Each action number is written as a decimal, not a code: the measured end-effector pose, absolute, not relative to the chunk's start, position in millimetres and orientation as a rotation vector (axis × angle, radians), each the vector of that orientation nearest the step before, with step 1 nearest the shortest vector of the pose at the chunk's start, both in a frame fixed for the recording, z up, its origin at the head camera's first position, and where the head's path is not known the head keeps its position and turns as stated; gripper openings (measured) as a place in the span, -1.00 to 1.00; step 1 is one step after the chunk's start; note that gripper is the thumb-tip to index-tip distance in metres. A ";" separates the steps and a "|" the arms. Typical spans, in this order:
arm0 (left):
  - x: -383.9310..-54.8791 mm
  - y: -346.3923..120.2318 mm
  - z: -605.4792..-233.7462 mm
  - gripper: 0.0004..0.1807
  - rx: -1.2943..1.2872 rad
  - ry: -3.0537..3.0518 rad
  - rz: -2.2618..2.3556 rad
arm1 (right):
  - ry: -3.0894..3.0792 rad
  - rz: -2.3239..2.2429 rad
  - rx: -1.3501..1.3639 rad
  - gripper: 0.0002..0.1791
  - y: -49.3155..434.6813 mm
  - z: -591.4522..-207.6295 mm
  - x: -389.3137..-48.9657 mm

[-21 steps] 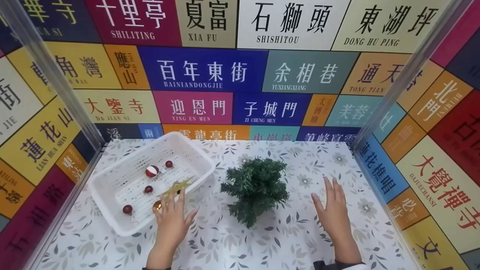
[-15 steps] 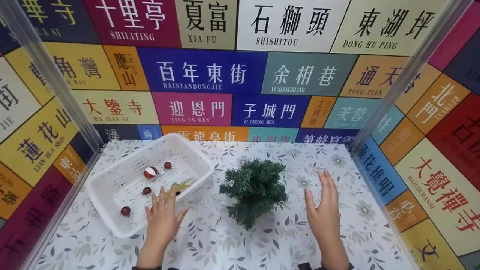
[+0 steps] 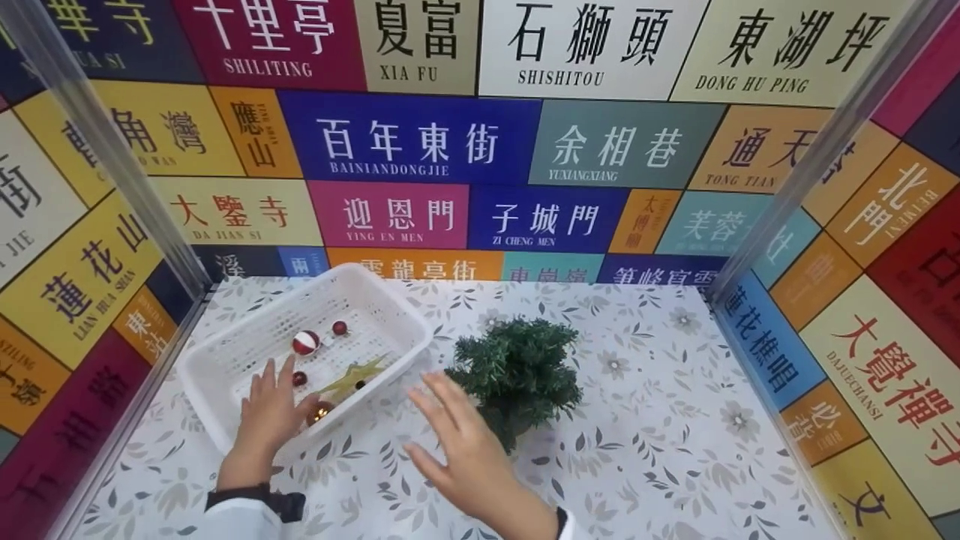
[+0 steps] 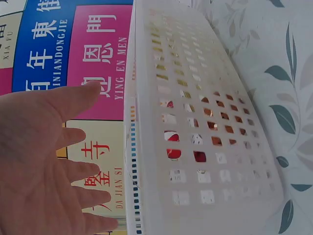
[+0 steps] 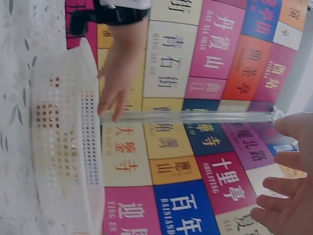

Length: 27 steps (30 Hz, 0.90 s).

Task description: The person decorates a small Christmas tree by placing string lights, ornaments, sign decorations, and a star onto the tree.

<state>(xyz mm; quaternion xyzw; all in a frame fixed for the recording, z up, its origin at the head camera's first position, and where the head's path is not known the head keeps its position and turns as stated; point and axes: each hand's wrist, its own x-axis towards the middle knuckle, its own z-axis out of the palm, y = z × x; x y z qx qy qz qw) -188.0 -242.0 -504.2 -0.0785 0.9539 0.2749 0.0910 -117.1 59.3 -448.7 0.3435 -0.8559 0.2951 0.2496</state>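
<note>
My left hand point(image 3: 264, 420) is over the near side of a white plastic basket point(image 3: 417, 322), fingers extended, holding nothing. The left wrist view shows its spread fingers beside the basket's perforated wall point(image 4: 230, 171). My right hand point(image 3: 465, 457) hovers between the basket and a small green artificial Christmas tree point(image 3: 525, 360), partly covering the tree's left side. Its fingers are loosely spread with nothing between them. Inside the basket lie a red-and-white ball ornament point(image 3: 306, 343), small dark red balls point(image 3: 340, 328), a gold star point(image 3: 361, 375) and a shiny gold ball point(image 3: 320, 412).
A white tablecloth with a leaf pattern point(image 3: 645, 465) covers the table. Panels with Chinese place names point(image 3: 405, 142) stand behind and on both sides. Clear corner posts point(image 3: 817, 150) rise at the back corners.
My right hand has moved left from beyond the tree to the basket's side of it. The left hand has shifted left over the basket, now hiding a dark red ball and exposing the gold ball.
</note>
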 end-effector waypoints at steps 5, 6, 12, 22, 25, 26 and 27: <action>-212.4 -253.7 -501.9 -0.03 -0.245 2.716 0.796 | -2.682 0.824 0.977 -0.31 37.2 -470.8 -139.8; -217.3 -255.9 -502.7 -0.01 -0.253 2.693 0.795 | -2.750 0.825 0.961 -0.30 34.6 -475.0 -144.2; -233.2 -275.9 -511.2 0.03 -0.235 2.583 0.769 | -2.994 0.848 0.856 -0.25 24.9 -498.1 -159.0; -223.5 -278.5 -500.4 -0.67 -0.127 2.695 0.860 | -3.051 0.958 0.770 -0.25 23.5 -513.3 -169.5; -220.3 -272.9 -492.4 -0.70 -0.101 2.755 0.844 | -3.030 1.018 0.730 -0.24 20.4 -514.2 -172.1; -218.6 -270.3 -489.2 -0.70 -0.085 2.783 0.832 | -3.021 1.046 0.718 -0.23 18.9 -513.9 -172.9; -216.7 -267.2 -485.6 -0.70 -0.066 2.812 0.820 | -3.005 1.069 0.712 -0.22 17.2 -513.4 -173.7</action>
